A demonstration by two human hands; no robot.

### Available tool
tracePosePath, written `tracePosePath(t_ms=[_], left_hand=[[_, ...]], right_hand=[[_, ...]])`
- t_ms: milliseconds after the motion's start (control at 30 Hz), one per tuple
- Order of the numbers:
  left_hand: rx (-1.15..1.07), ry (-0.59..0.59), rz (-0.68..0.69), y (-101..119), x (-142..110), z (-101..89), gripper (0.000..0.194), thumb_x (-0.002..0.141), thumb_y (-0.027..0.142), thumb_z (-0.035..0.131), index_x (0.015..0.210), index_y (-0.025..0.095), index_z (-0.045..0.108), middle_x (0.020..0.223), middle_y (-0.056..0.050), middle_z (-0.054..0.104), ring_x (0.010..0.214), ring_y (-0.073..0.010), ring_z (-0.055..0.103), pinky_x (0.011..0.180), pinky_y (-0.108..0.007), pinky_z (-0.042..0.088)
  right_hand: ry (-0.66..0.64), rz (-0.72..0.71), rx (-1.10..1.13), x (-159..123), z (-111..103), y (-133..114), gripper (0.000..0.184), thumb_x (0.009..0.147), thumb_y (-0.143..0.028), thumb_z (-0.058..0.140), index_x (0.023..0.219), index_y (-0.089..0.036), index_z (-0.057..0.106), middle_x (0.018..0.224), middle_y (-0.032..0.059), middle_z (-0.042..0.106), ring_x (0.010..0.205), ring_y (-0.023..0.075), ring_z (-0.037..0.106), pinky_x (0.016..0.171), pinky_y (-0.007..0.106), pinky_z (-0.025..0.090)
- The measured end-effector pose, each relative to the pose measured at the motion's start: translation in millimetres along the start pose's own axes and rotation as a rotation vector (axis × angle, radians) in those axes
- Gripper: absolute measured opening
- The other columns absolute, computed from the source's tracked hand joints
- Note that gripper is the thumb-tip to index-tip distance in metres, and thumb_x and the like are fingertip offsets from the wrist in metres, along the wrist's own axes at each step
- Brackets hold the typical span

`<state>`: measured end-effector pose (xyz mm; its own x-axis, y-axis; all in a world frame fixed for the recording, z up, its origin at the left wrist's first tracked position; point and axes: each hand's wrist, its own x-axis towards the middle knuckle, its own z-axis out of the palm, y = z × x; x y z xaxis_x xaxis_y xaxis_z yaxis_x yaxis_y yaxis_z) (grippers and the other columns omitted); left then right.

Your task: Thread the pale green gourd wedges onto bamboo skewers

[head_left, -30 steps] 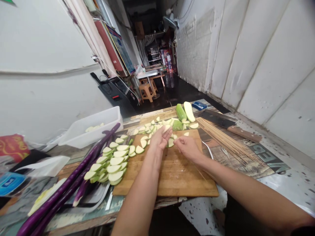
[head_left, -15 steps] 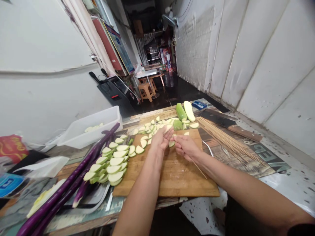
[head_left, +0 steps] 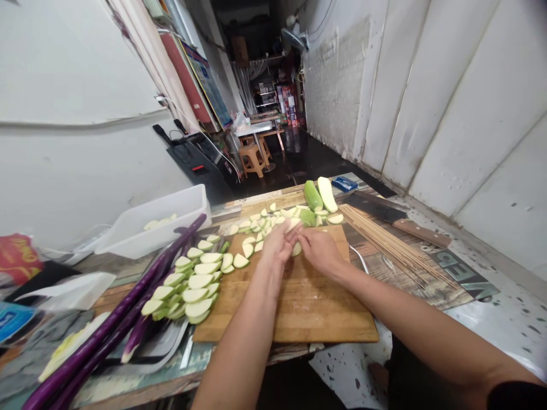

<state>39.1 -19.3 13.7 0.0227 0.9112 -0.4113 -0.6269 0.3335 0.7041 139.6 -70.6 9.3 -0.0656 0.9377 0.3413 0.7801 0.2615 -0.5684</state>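
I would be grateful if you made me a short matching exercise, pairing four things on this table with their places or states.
Things
1. Purple eggplants
2. Cleaver
3. Wooden skewers
4. Plastic tub

Places or states
A. Loosely bundled, just right of the cutting board
B. Whitish and translucent, with a few pale slices inside
C. Long and whole, lying diagonally on the left side
D. Dark-bladed, with its brown handle pointing toward the right

Right pairs: 1-C, 2-D, 3-A, 4-B.
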Motion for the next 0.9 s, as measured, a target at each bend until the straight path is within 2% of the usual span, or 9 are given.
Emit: tracePosePath(t_ms=[100, 200, 367, 533, 600, 700, 800, 833, 900], left_hand=[[0.008, -0.006, 0.013, 1.1, 1.2, -1.5, 0.001, 0.078, 0.01, 0.053, 0.079, 0.011, 0.053, 0.072, -0.01, 0.065, 0.068, -0.0168, 0.065, 0.06, -0.023, 0.053], [-0.036, -0.001, 0.057, 6.0, 3.0, -5.3, 0.003, 0.078, 0.01, 0.053, 0.079, 0.012, 0.053, 0.074, -0.009, 0.065, 0.071, -0.018, 0.065, 0.066, -0.029, 0.053], [-0.107, -0.008, 0.051, 11.7, 2.8, -8.8, 0.005, 0.078, 0.009, 0.052, 0.079, 0.013, 0.051, 0.076, -0.009, 0.064, 0.074, -0.0182, 0.065, 0.074, -0.036, 0.052], [-0.026, -0.031, -0.017, 3.4, -2.5, -0.9, 0.006, 0.078, 0.008, 0.051, 0.081, 0.013, 0.051, 0.076, -0.009, 0.065, 0.073, -0.0165, 0.065, 0.065, -0.027, 0.052], [0.056, -0.046, 0.046, 1.2, -4.2, 0.5, 0.005, 0.078, 0.012, 0.052, 0.082, 0.013, 0.052, 0.078, -0.009, 0.065, 0.074, -0.0161, 0.064, 0.063, -0.024, 0.051], [0.333, 0.019, 0.335, 5.8, -5.7, -5.1, 0.019, 0.077, 0.027, 0.054, 0.089, 0.013, 0.056, 0.083, -0.009, 0.065, 0.072, -0.0161, 0.064, 0.063, -0.025, 0.049], [0.894, 0.142, 0.638, 18.0, -8.3, -16.4, 0.031, 0.072, 0.042, 0.055, 0.087, 0.016, 0.062, 0.078, -0.005, 0.066, 0.073, -0.0175, 0.062, 0.066, -0.027, 0.046], [1.129, 0.143, 0.658, 21.8, -9.9, -19.4, 0.032, 0.069, 0.046, 0.056, 0.081, 0.017, 0.064, 0.074, -0.004, 0.066, 0.074, -0.0189, 0.061, 0.068, -0.028, 0.044], [1.566, 0.098, 0.567, 26.1, -13.8, -21.8, 0.034, 0.062, 0.052, 0.059, 0.067, 0.019, 0.065, 0.067, -0.004, 0.065, 0.075, -0.022, 0.06, 0.071, -0.031, 0.04]], right_hand=[[0.008, 0.007, 0.116, 5.3, 3.2, 0.5, 0.023, 0.082, -0.018, 0.04, 0.062, -0.017, 0.052, 0.065, 0.0033, 0.058, 0.059, 0.0129, 0.049, 0.055, 0.022, 0.028], [-0.019, 0.017, 0.242, 5.3, 3.4, 0.8, 0.028, 0.082, -0.021, 0.04, 0.055, -0.017, 0.046, 0.056, 0.0006, 0.053, 0.054, 0.0113, 0.045, 0.051, 0.021, 0.026], [-0.019, -0.024, 0.279, -0.4, -1.1, 0.9, 0.028, 0.08, -0.022, 0.041, 0.052, -0.017, 0.044, 0.054, -0.0008, 0.049, 0.053, 0.0104, 0.042, 0.051, 0.021, 0.026], [0.016, -0.006, 0.36, 3.8, 2.7, 2.6, 0.024, 0.077, -0.018, 0.039, 0.055, -0.016, 0.049, 0.055, -0.001, 0.049, 0.053, 0.0099, 0.042, 0.051, 0.02, 0.028], [0.01, 0.025, 0.435, 7.5, 2.5, 4.3, 0.025, 0.076, -0.019, 0.039, 0.053, -0.015, 0.049, 0.051, -0.0022, 0.046, 0.05, 0.009, 0.039, 0.049, 0.019, 0.027], [0.041, 0.025, 0.506, 11.1, -4.9, 12.4, 0.025, 0.075, -0.022, 0.042, 0.054, -0.014, 0.053, 0.05, -0.0028, 0.046, 0.05, 0.0088, 0.04, 0.048, 0.019, 0.028], [0.126, 0.08, 0.548, 9.9, -16.7, 28.8, 0.022, 0.073, -0.025, 0.046, 0.062, -0.013, 0.06, 0.052, -0.0023, 0.049, 0.05, 0.0093, 0.042, 0.048, 0.019, 0.029], [0.15, 0.126, 0.586, 8.6, -19.8, 35.0, 0.021, 0.072, -0.026, 0.047, 0.065, -0.013, 0.062, 0.051, -0.0025, 0.049, 0.049, 0.0091, 0.042, 0.047, 0.019, 0.029], [0.182, 0.229, 0.709, 5.6, -23.3, 45.7, 0.021, 0.071, -0.027, 0.048, 0.072, -0.011, 0.063, 0.046, -0.004, 0.045, 0.043, 0.0079, 0.037, 0.043, 0.019, 0.027]])
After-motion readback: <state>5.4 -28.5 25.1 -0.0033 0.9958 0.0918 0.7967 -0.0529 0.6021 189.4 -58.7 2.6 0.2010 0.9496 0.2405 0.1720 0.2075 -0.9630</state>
